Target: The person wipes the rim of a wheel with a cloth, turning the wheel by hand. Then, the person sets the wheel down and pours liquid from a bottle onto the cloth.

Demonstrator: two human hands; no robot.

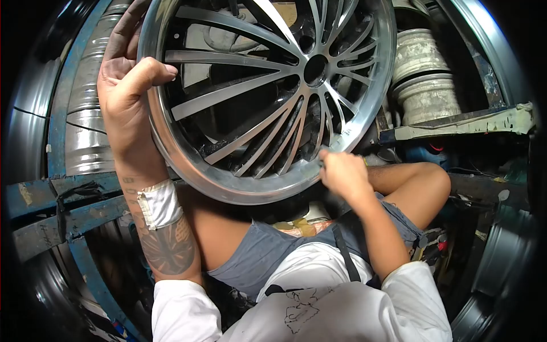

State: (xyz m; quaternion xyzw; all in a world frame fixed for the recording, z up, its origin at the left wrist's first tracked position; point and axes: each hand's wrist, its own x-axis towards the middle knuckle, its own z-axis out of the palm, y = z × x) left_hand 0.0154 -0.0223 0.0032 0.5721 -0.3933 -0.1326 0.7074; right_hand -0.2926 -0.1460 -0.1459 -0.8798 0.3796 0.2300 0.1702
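A large silver alloy wheel rim (245, 185) with many thin spokes and dark gaps stands tilted in front of me, above my lap. At its upper left edge, my left hand (128, 80) grips the rim, thumb over the front lip and fingers behind. My right hand (343, 174) is closed at the lower right edge of the wheel, its fingertips near the inner lip. Whatever it holds, if anything, is too small and blurred to name. A white patch (161, 205) is taped round my left forearm.
Metal racks with a blue frame (57, 125) hold stacked rims at the left. More worn rims (424, 97) are stacked at the upper right above a pale shelf edge (461, 124). My bent legs are below the wheel. Another dark rim (501, 251) lies at the right.
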